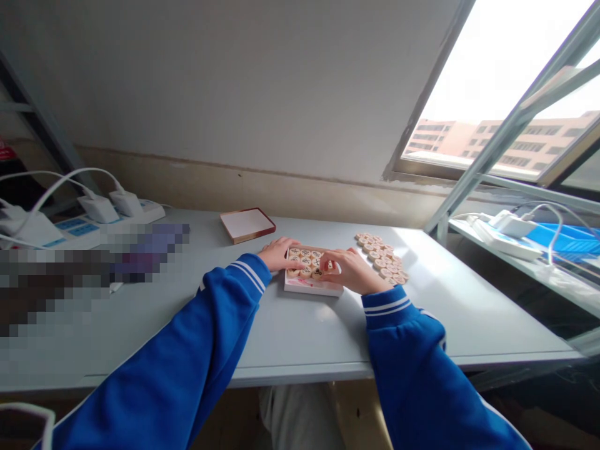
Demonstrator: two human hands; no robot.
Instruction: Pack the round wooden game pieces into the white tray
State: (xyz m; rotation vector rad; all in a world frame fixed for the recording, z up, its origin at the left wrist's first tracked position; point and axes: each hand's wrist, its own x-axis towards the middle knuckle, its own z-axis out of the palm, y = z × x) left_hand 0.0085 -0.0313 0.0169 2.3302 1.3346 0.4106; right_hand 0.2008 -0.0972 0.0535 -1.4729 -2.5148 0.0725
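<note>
A shallow box (313,286) sits on the table between my hands, with several round wooden pieces (305,262) marked with dark characters lying in rows inside it. My left hand (280,254) rests at the box's left side, its thumb reaching over the pieces and its fingers along the far edge. Over the right end of the box, my right hand (349,269) is bent with thumb and fingertips close together on a round piece (330,265). More round pieces (382,257) lie in a group on the table to the right of my right hand.
A box lid (247,224) with a pale inside lies behind and left of the box. Power strips (84,228) with white plugs and cables stand at the far left, near a blurred purple item (150,250). On the right, a shelf (525,259) holds another power strip and a blue basket (562,240).
</note>
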